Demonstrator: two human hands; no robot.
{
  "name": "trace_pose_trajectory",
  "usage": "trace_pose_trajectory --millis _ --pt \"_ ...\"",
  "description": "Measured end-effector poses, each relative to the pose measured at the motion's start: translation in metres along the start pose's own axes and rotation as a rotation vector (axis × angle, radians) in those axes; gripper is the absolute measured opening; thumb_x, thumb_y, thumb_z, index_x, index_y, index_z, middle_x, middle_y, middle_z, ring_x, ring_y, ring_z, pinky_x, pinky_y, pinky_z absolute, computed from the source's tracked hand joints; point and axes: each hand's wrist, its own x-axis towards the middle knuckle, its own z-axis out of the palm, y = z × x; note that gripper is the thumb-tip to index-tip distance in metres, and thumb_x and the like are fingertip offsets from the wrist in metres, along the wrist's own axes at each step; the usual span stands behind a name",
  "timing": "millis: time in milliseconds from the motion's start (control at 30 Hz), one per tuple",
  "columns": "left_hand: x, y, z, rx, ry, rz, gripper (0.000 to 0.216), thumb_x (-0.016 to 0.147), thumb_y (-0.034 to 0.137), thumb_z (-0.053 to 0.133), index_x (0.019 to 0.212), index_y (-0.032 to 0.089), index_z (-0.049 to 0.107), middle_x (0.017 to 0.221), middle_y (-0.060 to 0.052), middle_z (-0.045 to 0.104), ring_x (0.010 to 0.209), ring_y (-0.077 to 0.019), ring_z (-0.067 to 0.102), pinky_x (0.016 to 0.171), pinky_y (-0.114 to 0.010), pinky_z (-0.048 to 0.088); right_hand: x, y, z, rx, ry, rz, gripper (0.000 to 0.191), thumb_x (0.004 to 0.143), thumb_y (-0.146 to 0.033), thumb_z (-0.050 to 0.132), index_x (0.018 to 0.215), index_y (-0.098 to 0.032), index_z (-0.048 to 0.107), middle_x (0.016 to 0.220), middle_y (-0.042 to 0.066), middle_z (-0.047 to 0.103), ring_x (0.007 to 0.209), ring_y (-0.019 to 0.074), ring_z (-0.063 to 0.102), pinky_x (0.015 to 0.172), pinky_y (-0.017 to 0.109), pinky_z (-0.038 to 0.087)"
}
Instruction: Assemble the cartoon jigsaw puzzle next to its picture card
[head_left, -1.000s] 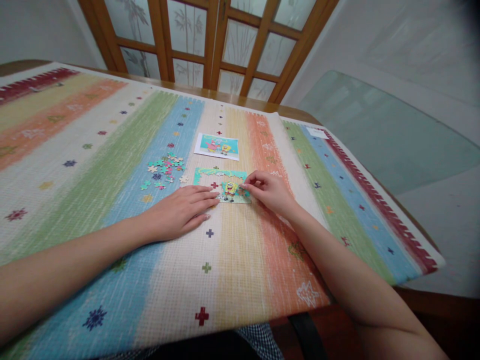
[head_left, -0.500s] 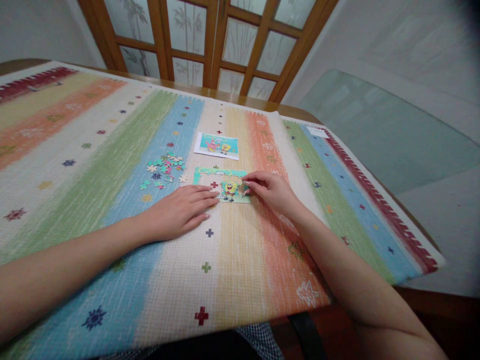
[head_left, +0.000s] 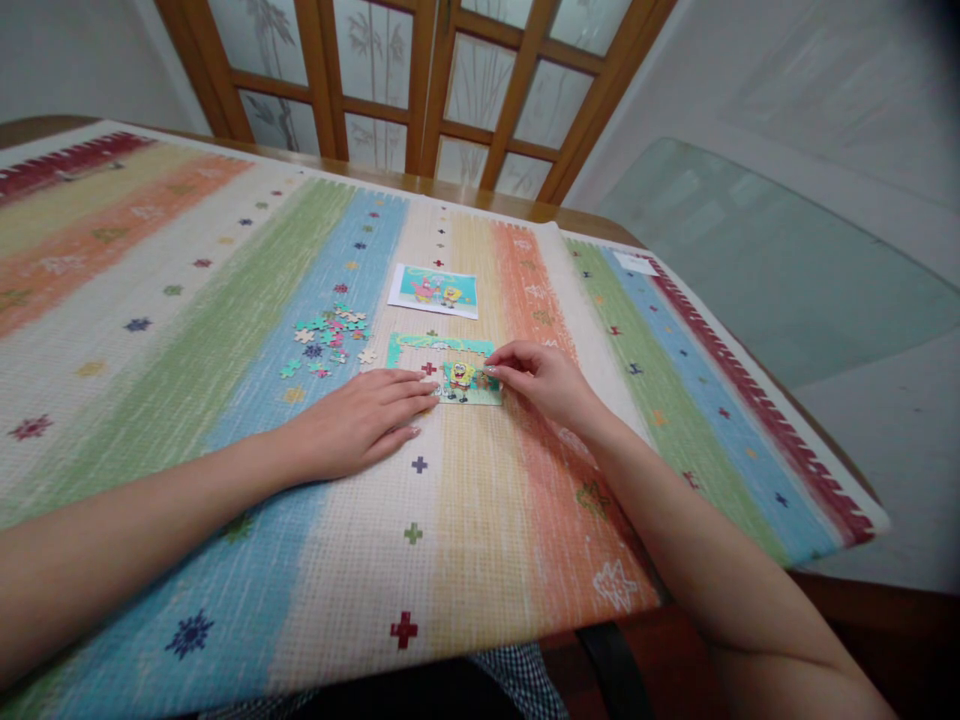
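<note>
A partly assembled jigsaw puzzle (head_left: 460, 378) lies flat on the striped cloth, showing a yellow square cartoon figure and a green border with a gap in its left middle. My left hand (head_left: 367, 420) rests flat and open, its fingertips on the puzzle's lower left edge. At the right edge, the thumb and forefinger of my right hand (head_left: 536, 380) are pinched on a small puzzle piece, mostly hidden by the fingers. Loose puzzle pieces (head_left: 334, 335), several in a heap, lie left of the puzzle. Just beyond it is a reference picture card (head_left: 435, 291) with a pink and a yellow figure.
The striped tablecloth (head_left: 360, 560) covers a wooden table. A white slip of paper (head_left: 635, 263) lies at the far right. Behind the table stand wooden doors with glass panes (head_left: 375, 80). A pale glass-like panel (head_left: 750, 250) is beyond the right edge.
My right thumb and forefinger have drawn closer together and shifted slightly at the puzzle's right edge. My left hand stays in place.
</note>
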Motion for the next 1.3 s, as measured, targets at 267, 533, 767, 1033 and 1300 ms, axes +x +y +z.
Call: trace_pose_trajectory --millis 267,533,767,1033,1300 --pt "0.0 0.0 0.001 -0.003 0.018 0.001 0.047 0.114 0.043 0.038 0.15 0.02 0.058 0.159 -0.008 0.057 0.15 -0.0248 0.049 0.127 -0.046 0.036 -0.002 -0.003 0.004 -0.132 0.004 -0.006 0.015 0.093 -0.03 0.071 0.094 -0.024 0.084 0.083 0.003 0.079 0.069 0.0168 0.062 0.068 0.031 0.046" --pt "-0.001 0.0 0.001 -0.031 0.013 -0.01 0.047 0.114 0.043 0.041 0.151 0.021 0.058 0.159 -0.009 0.057 0.152 -0.0256 0.047 0.128 -0.048 0.035 -0.002 -0.002 0.004 -0.201 -0.019 -0.083 0.015 0.094 -0.025 0.071 0.103 -0.025 0.084 0.1 0.007 0.081 0.085 0.0217 0.069 0.077 0.036 0.05" --pt "0.0 0.0 0.001 -0.014 0.01 -0.003 0.046 0.114 0.042 0.04 0.151 0.021 0.058 0.159 -0.008 0.057 0.151 -0.0255 0.048 0.127 -0.047 0.036 -0.004 -0.013 0.002 -0.263 -0.073 -0.132 0.008 0.091 -0.021 0.075 0.096 -0.025 0.08 0.092 0.005 0.075 0.081 0.0199 0.065 0.076 0.034 0.049" --pt "0.0 0.0 0.001 -0.018 0.017 0.007 0.046 0.114 0.041 0.041 0.15 0.019 0.058 0.158 -0.009 0.058 0.15 -0.0258 0.049 0.127 -0.047 0.036 -0.002 -0.007 0.001 0.071 -0.009 0.014 0.023 0.087 -0.042 0.077 0.084 -0.022 0.068 0.075 0.001 0.068 0.068 0.0164 0.061 0.064 0.032 0.047" --pt "0.0 -0.001 0.001 0.007 0.01 0.011 0.046 0.114 0.041 0.04 0.15 0.019 0.057 0.159 -0.009 0.058 0.15 -0.0256 0.049 0.127 -0.047 0.037 -0.001 -0.006 -0.001 0.405 -0.034 0.131 0.035 0.078 -0.047 0.084 0.102 -0.021 0.078 0.092 0.006 0.077 0.084 0.0206 0.073 0.079 0.038 0.06"
